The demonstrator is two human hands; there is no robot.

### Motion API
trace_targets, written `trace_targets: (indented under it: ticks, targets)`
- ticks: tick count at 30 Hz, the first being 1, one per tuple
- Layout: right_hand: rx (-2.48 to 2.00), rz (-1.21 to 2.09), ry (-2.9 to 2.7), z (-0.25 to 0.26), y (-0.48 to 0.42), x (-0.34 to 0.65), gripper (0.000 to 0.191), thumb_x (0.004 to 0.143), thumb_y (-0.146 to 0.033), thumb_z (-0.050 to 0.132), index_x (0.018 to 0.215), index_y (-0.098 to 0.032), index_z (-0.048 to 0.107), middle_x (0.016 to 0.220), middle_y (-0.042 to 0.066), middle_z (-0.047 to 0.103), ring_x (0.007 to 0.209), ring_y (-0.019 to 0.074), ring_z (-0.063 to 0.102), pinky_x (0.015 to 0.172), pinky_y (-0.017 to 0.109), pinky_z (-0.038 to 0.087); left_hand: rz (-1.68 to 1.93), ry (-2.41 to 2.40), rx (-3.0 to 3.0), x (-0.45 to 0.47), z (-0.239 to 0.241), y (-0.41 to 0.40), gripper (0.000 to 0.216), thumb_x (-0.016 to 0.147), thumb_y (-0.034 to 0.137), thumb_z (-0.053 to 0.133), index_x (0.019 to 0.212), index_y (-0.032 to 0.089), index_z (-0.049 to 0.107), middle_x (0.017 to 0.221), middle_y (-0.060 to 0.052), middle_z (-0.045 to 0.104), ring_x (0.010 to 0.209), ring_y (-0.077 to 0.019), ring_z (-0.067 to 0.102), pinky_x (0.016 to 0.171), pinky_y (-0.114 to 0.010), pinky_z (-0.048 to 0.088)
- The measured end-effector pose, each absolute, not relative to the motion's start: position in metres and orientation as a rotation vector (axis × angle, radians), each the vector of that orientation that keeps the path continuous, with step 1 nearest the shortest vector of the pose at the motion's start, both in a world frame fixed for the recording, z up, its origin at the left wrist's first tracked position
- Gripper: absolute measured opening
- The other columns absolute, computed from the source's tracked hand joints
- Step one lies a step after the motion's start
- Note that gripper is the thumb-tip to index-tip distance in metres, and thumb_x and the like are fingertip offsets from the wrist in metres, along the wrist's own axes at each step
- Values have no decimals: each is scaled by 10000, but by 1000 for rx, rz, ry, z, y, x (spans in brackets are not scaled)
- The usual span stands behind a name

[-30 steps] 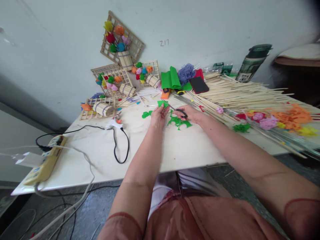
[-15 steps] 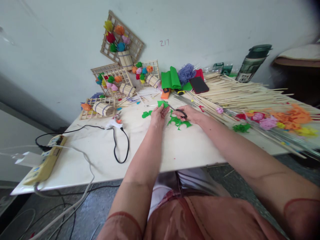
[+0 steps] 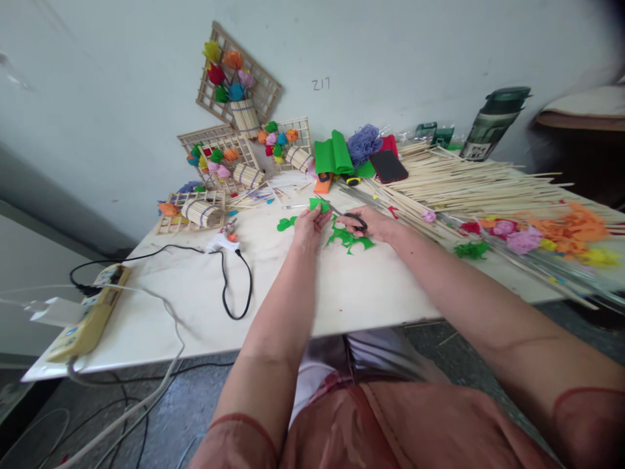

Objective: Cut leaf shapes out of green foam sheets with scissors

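Scissors (image 3: 347,215) (black-handled) point forward-left from the right hand (image 3: 373,223), long axis diagonal.

On the body side of the left hand (image 3: 308,225) and right hand (image 3: 374,223), the tabletop (image 3: 366,286) lay open, giving both room to draw back. Between them, scissors (image 3: 356,217) barred the gap, with green scraps (image 3: 352,241) just beside the right hand. Left of the left hand, a glue gun (image 3: 223,243) and its looped cord (image 3: 252,281) (low, but sprawling) hindered any sweep. Beyond both hands lay a green roll (image 3: 334,155); past the right hand, wooden sticks (image 3: 469,184) crowded the surface.
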State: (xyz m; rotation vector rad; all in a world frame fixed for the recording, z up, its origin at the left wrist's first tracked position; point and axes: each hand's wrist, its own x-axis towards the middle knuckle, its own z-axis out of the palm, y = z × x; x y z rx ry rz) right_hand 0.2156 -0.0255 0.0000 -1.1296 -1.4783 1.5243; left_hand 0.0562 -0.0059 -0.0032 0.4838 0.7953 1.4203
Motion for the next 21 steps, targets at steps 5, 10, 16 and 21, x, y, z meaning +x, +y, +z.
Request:
trace_targets:
  ticks: [5,10,16,21]
  targets:
    - [-1109,1538,-1467,0,-25,216,261,743,-305,761,670,-155,561,487,-42,481,343,47,356,315,189,230,1382,807,561,56,-3,-8,122,795,42,620,708,127,615,689,-41,692,962,-203,715,980,-352,520]
    - [-1084,1517,-1493,-3,-22,219,270,749,-331,759,676,-158,565,485,-42,485,340,49,355,312,192,230,1363,831,510,57,-1,-9,54,786,86,661,823,123,646,792,-64,731,962,-208,719,949,-338,540]
    - [-1086,1472,-1504,-3,-22,218,283,734,-333,770,653,-151,569,484,-39,482,335,41,342,303,190,197,1356,825,518,56,-3,-9,98,803,115,660,901,127,658,826,-67,741,956,-203,721,937,-324,548]
    - [-1116,1467,-1489,1,-26,217,309,721,-321,782,607,-153,550,476,-36,474,339,38,334,302,185,188,1364,826,523,56,-4,-7,41,811,140,665,849,126,657,784,-60,731,949,-198,721,936,-321,548]
